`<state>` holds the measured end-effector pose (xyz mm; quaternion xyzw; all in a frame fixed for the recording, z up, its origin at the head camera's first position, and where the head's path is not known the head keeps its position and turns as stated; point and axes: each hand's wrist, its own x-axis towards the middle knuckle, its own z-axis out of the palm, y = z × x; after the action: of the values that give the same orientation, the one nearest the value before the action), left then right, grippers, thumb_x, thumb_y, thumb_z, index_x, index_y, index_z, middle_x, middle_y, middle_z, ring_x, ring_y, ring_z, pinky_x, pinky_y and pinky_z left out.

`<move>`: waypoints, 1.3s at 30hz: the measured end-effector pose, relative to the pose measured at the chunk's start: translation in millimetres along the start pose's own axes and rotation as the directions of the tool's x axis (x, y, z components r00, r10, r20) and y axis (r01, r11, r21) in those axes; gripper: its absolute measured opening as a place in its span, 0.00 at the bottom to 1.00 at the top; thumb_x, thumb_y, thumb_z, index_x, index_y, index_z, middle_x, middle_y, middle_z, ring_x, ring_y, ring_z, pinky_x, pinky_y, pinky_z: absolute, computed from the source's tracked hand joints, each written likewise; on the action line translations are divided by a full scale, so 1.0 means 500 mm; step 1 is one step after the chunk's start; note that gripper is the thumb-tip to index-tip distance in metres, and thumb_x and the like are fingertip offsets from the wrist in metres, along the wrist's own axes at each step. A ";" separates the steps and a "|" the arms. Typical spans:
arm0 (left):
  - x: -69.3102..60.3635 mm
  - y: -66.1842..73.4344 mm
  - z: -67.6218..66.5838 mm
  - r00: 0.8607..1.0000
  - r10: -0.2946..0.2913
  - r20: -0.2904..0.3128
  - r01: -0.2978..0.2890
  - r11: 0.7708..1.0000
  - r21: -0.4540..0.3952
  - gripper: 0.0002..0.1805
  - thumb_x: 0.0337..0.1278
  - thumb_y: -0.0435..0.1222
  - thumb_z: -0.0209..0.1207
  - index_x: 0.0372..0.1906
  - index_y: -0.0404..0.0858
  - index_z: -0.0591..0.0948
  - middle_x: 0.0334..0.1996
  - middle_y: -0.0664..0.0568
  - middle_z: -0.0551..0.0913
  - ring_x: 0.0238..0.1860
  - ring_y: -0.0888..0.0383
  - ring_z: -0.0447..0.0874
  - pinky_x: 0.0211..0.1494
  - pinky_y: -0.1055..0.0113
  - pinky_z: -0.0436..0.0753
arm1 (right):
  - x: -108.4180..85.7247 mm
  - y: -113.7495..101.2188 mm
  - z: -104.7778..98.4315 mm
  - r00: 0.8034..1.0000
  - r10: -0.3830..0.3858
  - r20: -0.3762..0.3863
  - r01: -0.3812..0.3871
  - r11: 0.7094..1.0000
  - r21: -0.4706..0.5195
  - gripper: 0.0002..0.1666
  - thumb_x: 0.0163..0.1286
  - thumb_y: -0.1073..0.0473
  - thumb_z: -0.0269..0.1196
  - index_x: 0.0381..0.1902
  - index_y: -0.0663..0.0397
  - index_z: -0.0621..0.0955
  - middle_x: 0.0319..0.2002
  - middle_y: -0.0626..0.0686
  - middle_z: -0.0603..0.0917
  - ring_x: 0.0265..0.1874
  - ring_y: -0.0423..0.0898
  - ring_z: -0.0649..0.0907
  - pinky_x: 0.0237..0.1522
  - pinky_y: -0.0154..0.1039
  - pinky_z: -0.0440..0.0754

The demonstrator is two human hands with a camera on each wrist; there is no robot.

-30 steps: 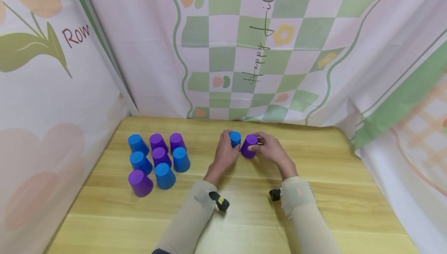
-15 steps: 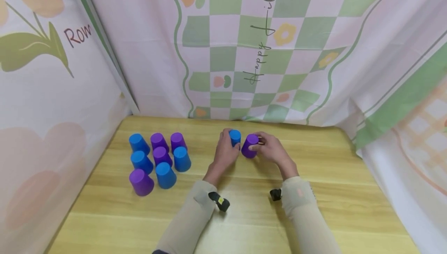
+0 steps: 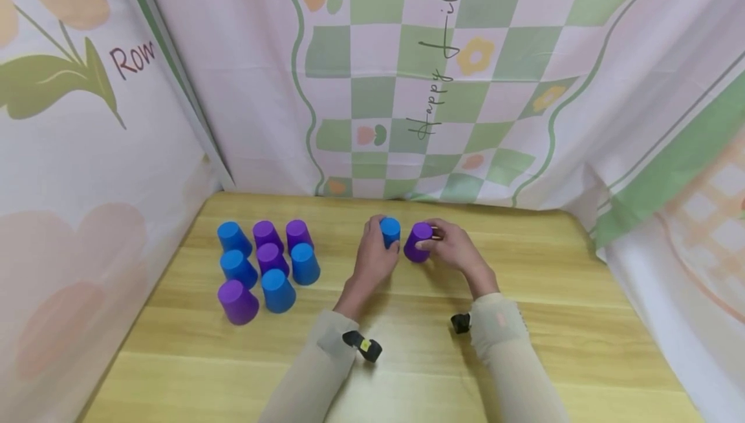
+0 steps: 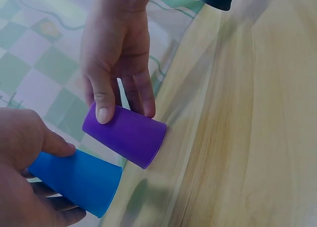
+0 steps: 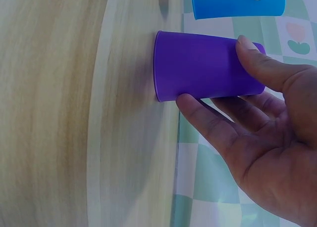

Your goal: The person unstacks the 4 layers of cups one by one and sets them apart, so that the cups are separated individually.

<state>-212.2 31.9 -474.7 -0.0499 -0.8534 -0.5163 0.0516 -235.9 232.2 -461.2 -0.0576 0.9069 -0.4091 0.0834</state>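
Near the back of the wooden table, my left hand (image 3: 374, 260) holds an upside-down blue cup (image 3: 390, 231), thumb on one side and fingers on the other. Just to its right, an upside-down purple cup (image 3: 418, 242) is pinched between the thumb and fingers of my right hand (image 3: 456, 252). A narrow gap separates these two cups. Both wrist views show the blue cup (image 4: 81, 181) and the purple cup (image 5: 205, 67) side by side, rims toward the tabletop. Whether the rims touch the wood, I cannot tell.
On the left of the table (image 3: 372, 384) stands a group of several upside-down blue cups (image 3: 278, 292) and purple cups (image 3: 238, 303), set close together in rough rows. A checked curtain (image 3: 431, 119) hangs along the back edge, and a printed cloth (image 3: 87, 216) borders the left side.
My left hand has shifted slightly left with the blue cup, so the gap to the purple cup is a little wider. The right hand looks almost still; the head view has drifted slightly.
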 end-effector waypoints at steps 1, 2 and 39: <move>-0.003 0.001 -0.002 1.000 0.002 -0.001 -0.002 1.000 0.001 0.34 0.68 0.29 0.64 0.75 0.33 0.65 0.69 0.37 0.73 0.71 0.40 0.75 0.76 0.44 0.75 | 0.000 0.000 0.000 1.000 -0.003 -0.001 0.003 1.000 -0.002 0.36 0.73 0.53 0.70 0.74 0.58 0.74 0.66 0.69 0.80 0.66 0.66 0.81 0.65 0.59 0.82; -0.005 0.002 -0.004 1.000 0.003 -0.002 -0.003 1.000 -0.001 0.34 0.68 0.28 0.64 0.75 0.33 0.65 0.69 0.37 0.73 0.71 0.40 0.75 0.75 0.44 0.75 | 0.001 0.000 -0.001 1.000 -0.008 0.001 0.008 1.000 -0.003 0.36 0.73 0.53 0.69 0.74 0.58 0.73 0.66 0.69 0.80 0.66 0.67 0.81 0.65 0.59 0.82; -0.085 0.018 -0.074 0.996 -0.073 -0.050 0.073 0.997 -0.009 0.34 0.71 0.32 0.63 0.77 0.39 0.65 0.71 0.40 0.72 0.73 0.40 0.73 0.76 0.39 0.73 | -0.002 -0.004 -0.004 1.000 0.000 0.002 0.000 1.000 0.011 0.37 0.72 0.52 0.70 0.74 0.59 0.73 0.66 0.70 0.80 0.66 0.67 0.80 0.66 0.59 0.82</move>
<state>-167.5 1.8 -455.7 -0.0060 -0.8511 -0.5221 0.0541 -235.4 232.5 -458.1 -0.0577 0.9045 -0.4141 0.0847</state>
